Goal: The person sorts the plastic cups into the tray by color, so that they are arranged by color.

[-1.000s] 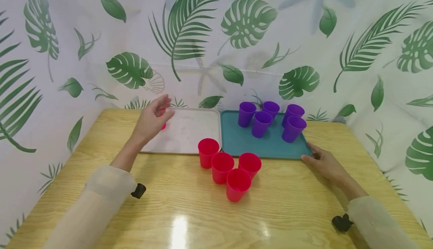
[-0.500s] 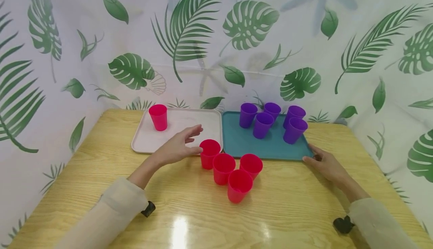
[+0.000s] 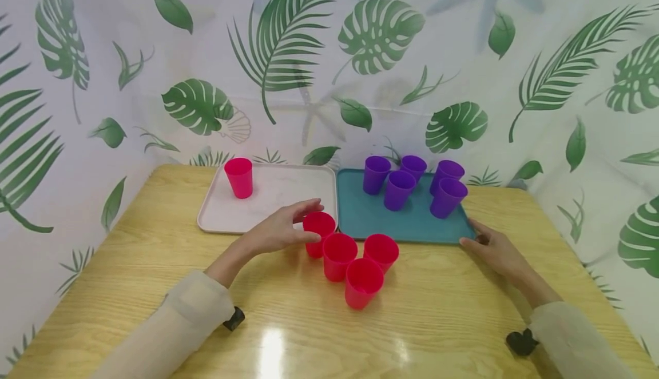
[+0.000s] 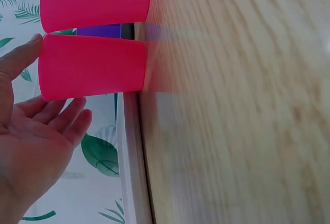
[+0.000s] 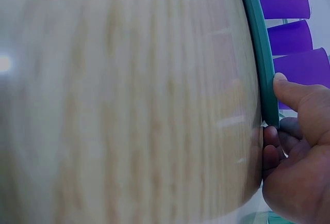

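My left hand [image 3: 275, 231] reaches around the leftmost red cup [image 3: 315, 248] of a group on the table. In the left wrist view the thumb is at the rim of that cup [image 4: 93, 68], and the loosely extended fingers lie along its other side, not clearly closed on it. Several more red cups [image 3: 338, 264] stand close to it on the right. At the near right corner of the teal tray [image 3: 412, 231], my right hand [image 3: 496, 250] holds the edge. The right wrist view has the thumb on the tray's rim [image 5: 264, 53] and curled fingers beside and below it.
Several purple cups [image 3: 399, 193] stand upright on the teal tray. Left of it, touching, lies a white tray [image 3: 288, 182] with one upright red cup [image 3: 239, 180]. A leaf-print cloth [image 3: 309, 53] hangs behind the wooden table [image 3: 288, 316].
My left hand has left the red cup on the white tray and moved right and nearer, now around the leftmost red cup of the group. The right hand stays at the teal tray's corner.
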Tool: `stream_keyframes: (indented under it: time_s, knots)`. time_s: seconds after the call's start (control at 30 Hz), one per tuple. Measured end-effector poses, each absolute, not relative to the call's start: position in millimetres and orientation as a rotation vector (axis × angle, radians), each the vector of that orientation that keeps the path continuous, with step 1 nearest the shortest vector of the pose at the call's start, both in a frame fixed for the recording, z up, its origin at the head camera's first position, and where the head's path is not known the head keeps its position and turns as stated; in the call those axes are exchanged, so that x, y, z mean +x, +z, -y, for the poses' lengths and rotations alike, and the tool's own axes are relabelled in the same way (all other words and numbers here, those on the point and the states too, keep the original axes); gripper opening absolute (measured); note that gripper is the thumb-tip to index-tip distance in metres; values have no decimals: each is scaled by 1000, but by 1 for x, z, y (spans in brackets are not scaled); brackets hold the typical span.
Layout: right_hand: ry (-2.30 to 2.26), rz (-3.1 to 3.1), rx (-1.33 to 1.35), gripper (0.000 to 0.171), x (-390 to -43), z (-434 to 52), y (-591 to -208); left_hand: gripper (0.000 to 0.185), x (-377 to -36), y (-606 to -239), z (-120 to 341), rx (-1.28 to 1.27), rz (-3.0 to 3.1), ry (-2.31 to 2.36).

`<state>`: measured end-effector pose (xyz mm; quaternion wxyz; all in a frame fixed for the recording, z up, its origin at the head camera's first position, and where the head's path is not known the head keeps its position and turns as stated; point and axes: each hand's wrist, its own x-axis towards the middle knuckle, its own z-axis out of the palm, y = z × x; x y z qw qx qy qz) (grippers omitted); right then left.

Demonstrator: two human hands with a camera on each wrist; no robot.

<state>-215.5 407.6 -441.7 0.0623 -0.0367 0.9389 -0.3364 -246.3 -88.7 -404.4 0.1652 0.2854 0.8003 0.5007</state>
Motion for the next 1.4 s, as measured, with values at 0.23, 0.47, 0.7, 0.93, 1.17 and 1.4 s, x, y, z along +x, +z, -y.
stream_keyframes:
  time_s: [0.23,0.47,0.7,0.93,1.17,1.4]
  knots:
    - [-1032,-2826,-93,76,-215,-408,-442,68,-247,-409,85,846,-2253,1426]
    - [-993,-2846,-101,77,-215,-409,-439,67,-244,-405,84,825,-2255,1410]
    - [-982,-2863,-101,77,-216,-410,-439,67,-245,-402,83,814,-2267,1394]
    - [-992,-2845,-103,78,-217,-408,-439,68,-245,-403,85,821,-2269,1400]
    - [-988,-2847,-92,78,-215,-407,-439,70,-242,-406,84,862,-2299,1392]
    - [-990,-2846,-104,77,-215,-406,-440,73,-239,-406,87,849,-2328,1351]
